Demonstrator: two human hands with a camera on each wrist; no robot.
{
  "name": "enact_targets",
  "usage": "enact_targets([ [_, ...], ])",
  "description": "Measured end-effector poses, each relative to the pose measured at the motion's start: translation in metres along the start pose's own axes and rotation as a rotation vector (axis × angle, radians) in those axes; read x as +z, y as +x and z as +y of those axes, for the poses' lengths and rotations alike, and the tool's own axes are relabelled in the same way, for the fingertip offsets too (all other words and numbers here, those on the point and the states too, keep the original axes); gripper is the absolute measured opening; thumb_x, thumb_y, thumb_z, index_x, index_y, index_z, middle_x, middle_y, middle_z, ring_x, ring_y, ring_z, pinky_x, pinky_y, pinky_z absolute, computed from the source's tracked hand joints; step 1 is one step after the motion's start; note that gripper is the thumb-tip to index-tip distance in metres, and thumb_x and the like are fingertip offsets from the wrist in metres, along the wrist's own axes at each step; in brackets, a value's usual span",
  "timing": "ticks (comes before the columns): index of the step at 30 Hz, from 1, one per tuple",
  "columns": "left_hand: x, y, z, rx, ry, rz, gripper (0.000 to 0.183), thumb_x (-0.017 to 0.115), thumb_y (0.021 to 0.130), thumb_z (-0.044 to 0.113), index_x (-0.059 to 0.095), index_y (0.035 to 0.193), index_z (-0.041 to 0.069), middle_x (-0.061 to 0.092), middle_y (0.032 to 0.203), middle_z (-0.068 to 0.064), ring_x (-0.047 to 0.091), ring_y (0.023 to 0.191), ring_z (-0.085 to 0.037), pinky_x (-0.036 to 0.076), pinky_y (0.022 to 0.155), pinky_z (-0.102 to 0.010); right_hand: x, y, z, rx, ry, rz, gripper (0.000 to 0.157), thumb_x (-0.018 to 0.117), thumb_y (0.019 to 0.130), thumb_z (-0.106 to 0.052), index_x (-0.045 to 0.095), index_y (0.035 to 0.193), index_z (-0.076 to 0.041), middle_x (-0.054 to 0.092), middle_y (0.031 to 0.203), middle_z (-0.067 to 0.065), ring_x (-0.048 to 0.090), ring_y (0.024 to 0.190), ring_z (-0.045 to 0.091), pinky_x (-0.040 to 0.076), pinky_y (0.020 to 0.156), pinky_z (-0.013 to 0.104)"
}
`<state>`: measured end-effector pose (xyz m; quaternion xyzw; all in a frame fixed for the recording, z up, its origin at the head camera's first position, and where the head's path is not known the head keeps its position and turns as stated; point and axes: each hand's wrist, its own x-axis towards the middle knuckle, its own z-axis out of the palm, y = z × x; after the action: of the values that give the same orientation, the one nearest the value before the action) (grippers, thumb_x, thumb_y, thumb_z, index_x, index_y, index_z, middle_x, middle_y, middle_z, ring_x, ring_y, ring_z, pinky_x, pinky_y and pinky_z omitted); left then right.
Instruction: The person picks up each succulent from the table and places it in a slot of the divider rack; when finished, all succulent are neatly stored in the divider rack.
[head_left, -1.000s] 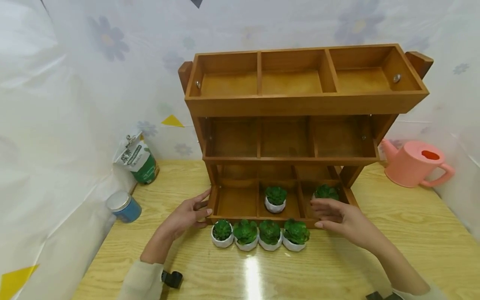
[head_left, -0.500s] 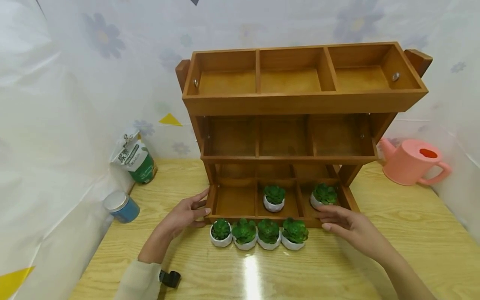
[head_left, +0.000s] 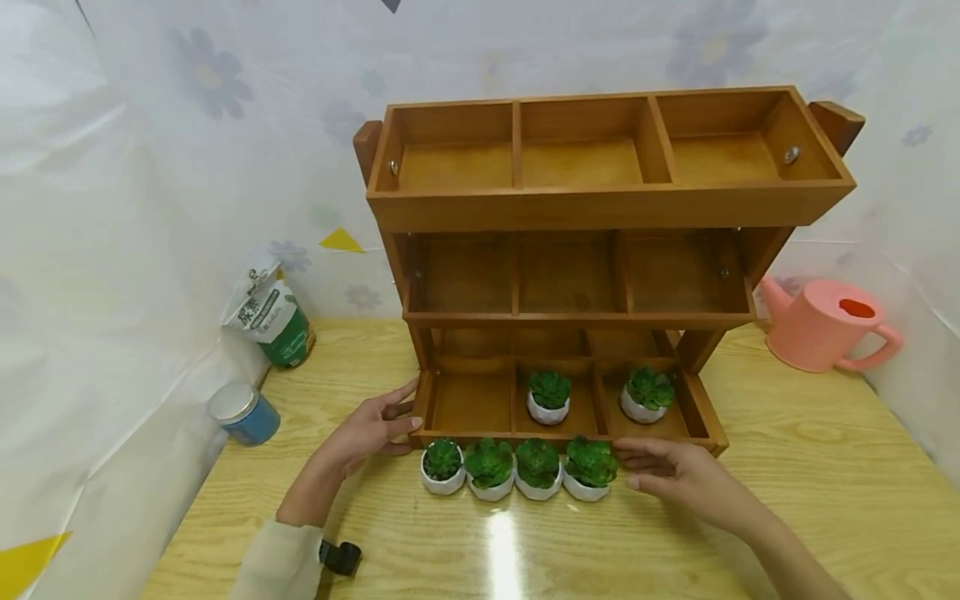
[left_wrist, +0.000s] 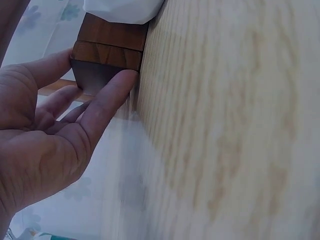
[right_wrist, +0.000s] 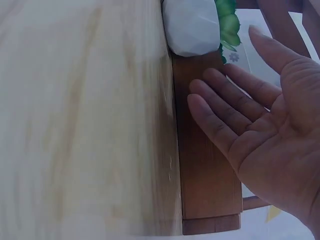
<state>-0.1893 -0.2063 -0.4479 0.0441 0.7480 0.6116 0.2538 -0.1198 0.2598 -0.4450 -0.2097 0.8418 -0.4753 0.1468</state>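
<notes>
one blue jar point(head_left: 253, 420), one green-and-white pouch point(head_left: 279, 327), then the left hand point(head_left: 369, 429), fingers spread, touching the end of one three-tier wooden shelf point(head_left: 611, 210). four potted succulents point(head_left: 490, 468) line its front; two more succulents point(head_left: 550, 397) sit in its bottom tier point(head_left: 471, 404), middle and right. the right hand point(head_left: 678, 479), fingers straight, is by the shelf's front; one pink watering can point(head_left: 817, 332).

Four potted plants point(head_left: 537, 463) stand before the shelf point(head_left: 611, 211), pouch point(head_left: 281, 325) and jar point(head_left: 251, 419) left, watering can point(head_left: 813, 333) right.
</notes>
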Motion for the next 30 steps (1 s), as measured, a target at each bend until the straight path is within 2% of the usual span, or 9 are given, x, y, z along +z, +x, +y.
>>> enact_targets([
  [4, 0.0, 0.0, -0.001, -0.002, -0.002, 0.009, 0.071, 0.06, 0.104, 0.018, 0.022, 0.163, 0.031, 0.02, 0.166, -0.026, 0.029, 0.15, -0.046, 0.053, 0.1, -0.055, 0.002, 0.004, 0.001, 0.034, -0.025, -0.048, 0.056, 0.067, 0.099, -0.027, 0.053, 0.146, -0.001, 0.063, 0.136, 0.022, 0.069, 0.117, 0.024, 0.058, 0.087, 0.021],
  [7, 0.002, 0.0, -0.002, -0.005, -0.01, 0.008, 0.072, 0.061, 0.103, 0.018, 0.022, 0.163, 0.03, 0.02, 0.166, -0.027, 0.031, 0.149, -0.047, 0.054, 0.1, -0.054, 0.003, 0.005, 0.001, 0.047, -0.074, -0.079, 0.062, 0.07, 0.097, -0.032, 0.051, 0.147, -0.001, 0.063, 0.138, 0.022, 0.068, 0.118, 0.029, 0.057, 0.089, 0.021],
  [10, 0.003, 0.001, -0.003, -0.006, -0.016, 0.008, 0.074, 0.063, 0.102, 0.019, 0.023, 0.163, 0.029, 0.021, 0.165, -0.027, 0.033, 0.147, -0.047, 0.055, 0.099, -0.053, 0.005, 0.004, 0.001, 0.042, -0.134, -0.082, 0.068, 0.072, 0.094, -0.038, 0.051, 0.148, -0.002, 0.063, 0.139, 0.02, 0.068, 0.119, 0.027, 0.057, 0.091, 0.024],
  [14, 0.002, 0.002, -0.003, -0.008, -0.018, 0.023, 0.074, 0.064, 0.101, 0.019, 0.024, 0.162, 0.031, 0.023, 0.165, -0.026, 0.034, 0.147, -0.047, 0.055, 0.098, -0.053, 0.008, 0.007, 0.0, 0.042, -0.162, -0.076, 0.073, 0.074, 0.091, -0.042, 0.051, 0.149, -0.005, 0.062, 0.141, 0.017, 0.067, 0.12, 0.021, 0.056, 0.093, 0.025],
  [20, 0.0, 0.001, -0.002, -0.01, -0.014, 0.015, 0.075, 0.063, 0.102, 0.02, 0.022, 0.163, 0.03, 0.02, 0.166, -0.027, 0.032, 0.149, -0.047, 0.055, 0.098, -0.053, 0.01, 0.011, 0.0, 0.026, -0.086, -0.081, 0.069, 0.075, 0.091, -0.037, 0.052, 0.146, -0.003, 0.06, 0.141, 0.021, 0.068, 0.119, 0.016, 0.058, 0.093, 0.029],
  [24, -0.001, 0.0, -0.001, -0.009, -0.017, 0.014, 0.074, 0.063, 0.102, 0.02, 0.022, 0.163, 0.03, 0.02, 0.166, -0.027, 0.032, 0.148, -0.047, 0.055, 0.098, -0.053, 0.012, 0.013, 0.0, -0.007, -0.091, -0.073, 0.066, 0.076, 0.09, -0.04, 0.054, 0.144, -0.008, 0.061, 0.141, 0.018, 0.066, 0.118, 0.009, 0.058, 0.094, 0.03],
  [30, -0.001, 0.001, -0.003, -0.01, -0.018, 0.023, 0.074, 0.065, 0.101, 0.021, 0.024, 0.162, 0.031, 0.021, 0.166, -0.026, 0.032, 0.148, -0.046, 0.056, 0.097, -0.051, 0.015, 0.017, 0.0, -0.052, -0.16, -0.066, 0.073, 0.076, 0.088, -0.048, 0.052, 0.149, -0.017, 0.059, 0.144, 0.016, 0.06, 0.122, 0.003, 0.056, 0.096, 0.026],
])
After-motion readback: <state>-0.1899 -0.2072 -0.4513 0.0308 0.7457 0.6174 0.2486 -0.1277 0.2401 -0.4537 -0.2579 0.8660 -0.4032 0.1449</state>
